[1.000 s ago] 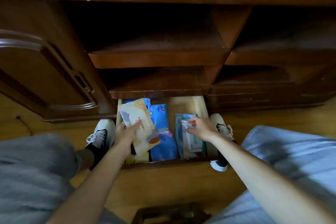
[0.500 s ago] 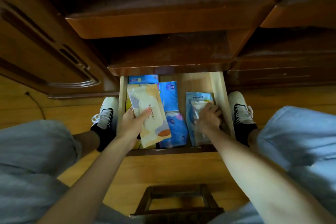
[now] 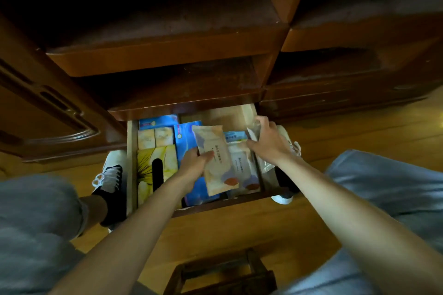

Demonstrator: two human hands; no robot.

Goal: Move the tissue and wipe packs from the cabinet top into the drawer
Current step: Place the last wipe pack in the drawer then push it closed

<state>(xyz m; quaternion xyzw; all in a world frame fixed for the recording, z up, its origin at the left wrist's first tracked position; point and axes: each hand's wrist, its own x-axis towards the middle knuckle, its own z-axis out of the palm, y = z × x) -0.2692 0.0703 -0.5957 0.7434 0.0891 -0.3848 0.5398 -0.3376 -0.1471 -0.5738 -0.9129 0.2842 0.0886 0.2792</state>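
A dark brown wooden cabinet (image 3: 167, 55) with open shelves fills the upper half of the view, from 9 to 3 o'clock. Below it lies the yellow-brown wooden floor (image 3: 275, 230), with a small dark wooden stool (image 3: 223, 273) at 6 o'clock. The person's grey trouser legs (image 3: 36, 218) sit at 8 and 4 o'clock, white and black sneakers (image 3: 109, 177) beside them.

At the centre the pale wooden drawer (image 3: 131, 165) stands pulled out. Inside, at its 9 o'clock side, lies a yellow tissue box with a dark oval slot (image 3: 153, 170), two small cream tissue packs (image 3: 155, 137) above it and blue packs (image 3: 188, 136) just beside.

The left hand (image 3: 195, 167) holds a cream wipe pack with an orange spot (image 3: 217, 160), thumb on its face, tilted above the blue packs. A second matching cream wipe pack (image 3: 243, 170) lies in the drawer at the 3 o'clock side, partly under the first. The right hand (image 3: 268, 143) grips a clear crinkled plastic pack (image 3: 254, 130) at the drawer's 2 o'clock corner.
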